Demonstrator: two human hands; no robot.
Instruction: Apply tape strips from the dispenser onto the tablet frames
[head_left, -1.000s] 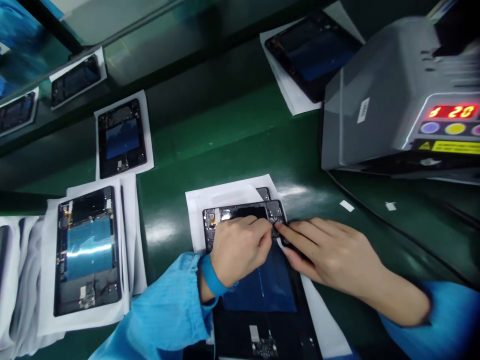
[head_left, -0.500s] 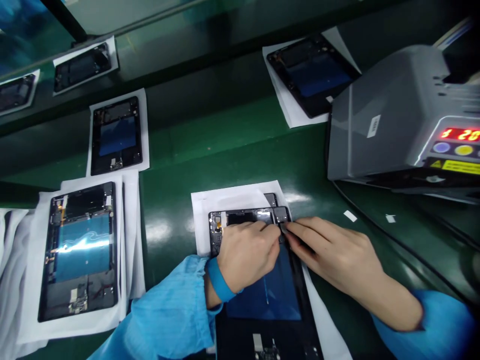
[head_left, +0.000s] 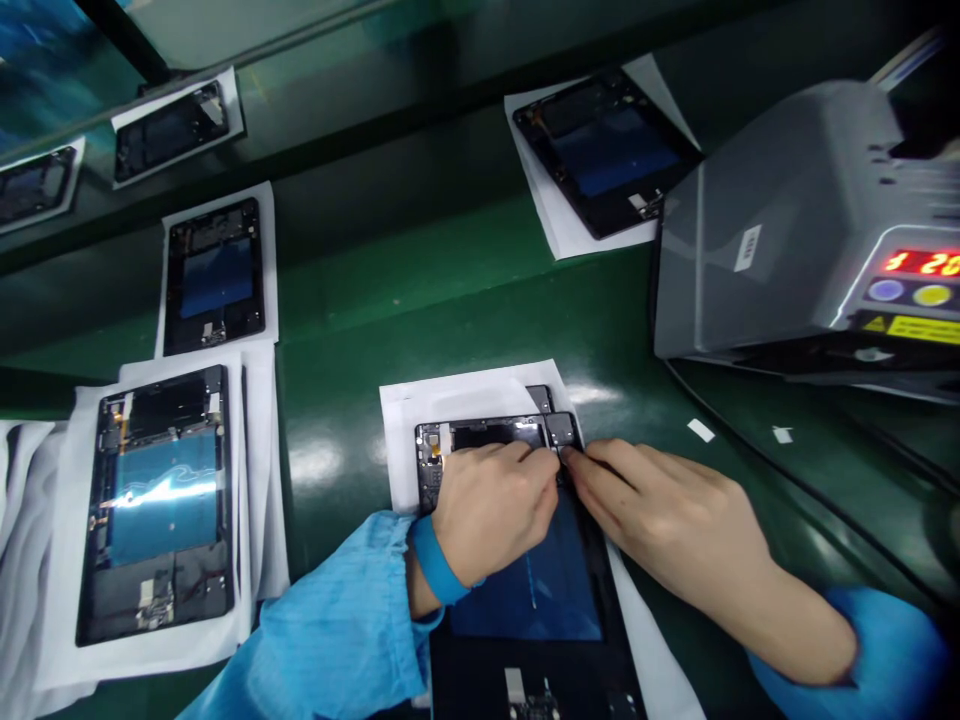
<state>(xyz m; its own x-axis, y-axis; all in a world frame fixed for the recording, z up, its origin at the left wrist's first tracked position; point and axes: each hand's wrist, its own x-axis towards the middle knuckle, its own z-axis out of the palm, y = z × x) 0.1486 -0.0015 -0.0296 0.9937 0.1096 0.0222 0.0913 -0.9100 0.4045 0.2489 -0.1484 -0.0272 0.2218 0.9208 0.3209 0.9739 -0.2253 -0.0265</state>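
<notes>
An opened tablet [head_left: 540, 610] with its inner parts bare lies in front of me on white sheets [head_left: 405, 400]. My left hand [head_left: 499, 510], a blue band round its wrist, rests over the tablet's upper part with curled fingers. Its fingertips are pressed together near the top right corner; whatever they pinch is hidden. From the right, my right hand [head_left: 667, 510] reaches to the same corner, its fingertips close together at the tablet's edge, just below a small dark square part [head_left: 561, 430]. I cannot make out anything between those fingers.
To the left, another opened tablet [head_left: 180, 590] lies on stacked white sheets. Further tablets lie behind it [head_left: 217, 275] and on the moving-line strip at back right [head_left: 607, 150]. A grey machine [head_left: 765, 230] with a red display stands right, its black cable [head_left: 810, 490] crossing the green bench.
The tablets at the back have shifted a little to the left. My right hand has moved very slightly at the tablet's corner; my left hand stays almost still.
</notes>
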